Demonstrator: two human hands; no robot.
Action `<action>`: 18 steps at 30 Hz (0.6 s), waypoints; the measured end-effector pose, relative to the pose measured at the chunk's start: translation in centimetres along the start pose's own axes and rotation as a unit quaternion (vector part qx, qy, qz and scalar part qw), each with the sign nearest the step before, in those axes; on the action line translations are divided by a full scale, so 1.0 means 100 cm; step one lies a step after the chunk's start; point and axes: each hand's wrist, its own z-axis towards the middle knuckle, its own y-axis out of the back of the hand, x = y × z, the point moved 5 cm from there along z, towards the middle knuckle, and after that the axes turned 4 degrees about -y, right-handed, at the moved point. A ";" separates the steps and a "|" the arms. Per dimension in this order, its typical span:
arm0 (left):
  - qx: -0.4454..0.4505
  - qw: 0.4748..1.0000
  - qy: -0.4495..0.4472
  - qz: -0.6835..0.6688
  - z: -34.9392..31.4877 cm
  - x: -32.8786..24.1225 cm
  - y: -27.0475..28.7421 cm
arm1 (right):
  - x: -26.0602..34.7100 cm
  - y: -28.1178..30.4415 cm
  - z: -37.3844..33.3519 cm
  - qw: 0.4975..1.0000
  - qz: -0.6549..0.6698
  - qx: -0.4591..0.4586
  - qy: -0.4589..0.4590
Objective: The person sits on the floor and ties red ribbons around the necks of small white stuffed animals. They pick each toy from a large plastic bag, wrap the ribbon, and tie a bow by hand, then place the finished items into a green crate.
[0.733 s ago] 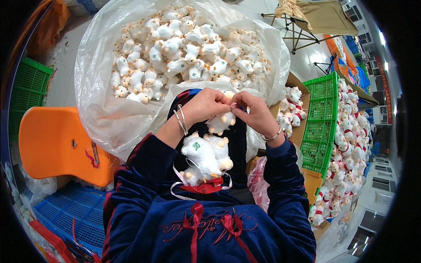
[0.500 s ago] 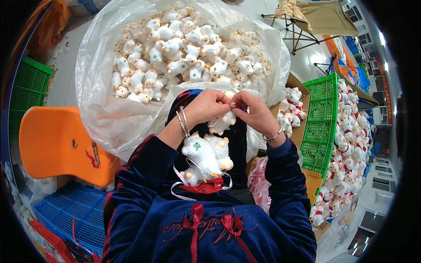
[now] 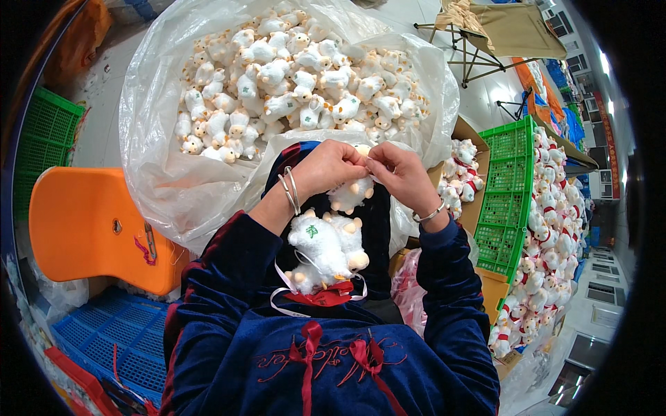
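Observation:
Over my lap, my left hand [image 3: 333, 168] and my right hand [image 3: 400, 175] meet with thumbs and forefingers pinched together. Between the fingertips is a thin white ribbon, mostly hidden by them. It is at the neck of a small white plush toy [image 3: 350, 198], whose body shows just below my hands. Nearer to me on my lap lie a white plush toy with a green leaf mark [image 3: 318, 244] and another white plush toy [image 3: 350, 239] against it. Beneath them are a red ribbon bundle [image 3: 326, 295] and loose white ribbon [image 3: 281, 305].
Ahead, a large clear plastic bag [image 3: 156, 111] holds a heap of white plush toys [image 3: 277, 73]. An orange chair [image 3: 83, 222] and a blue crate [image 3: 114, 333] stand on the left. To the right are a green crate [image 3: 506, 187] and many plush toys with red neckbands [image 3: 544, 256].
My right fingers have closed in against the left fingertips, covering the bit of ribbon seen between them before. The toy under my hands has barely shifted.

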 end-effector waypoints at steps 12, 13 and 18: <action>0.001 0.999 -0.023 0.031 0.002 -0.003 -0.001 | 0.017 0.001 0.001 0.996 -0.070 -0.021 0.052; 0.007 0.999 -0.024 0.042 0.001 -0.005 0.000 | 0.017 0.000 0.001 0.996 -0.073 -0.022 0.050; 0.006 0.998 -0.021 0.056 0.005 0.000 0.002 | 0.014 -0.001 0.001 0.993 -0.092 -0.026 0.075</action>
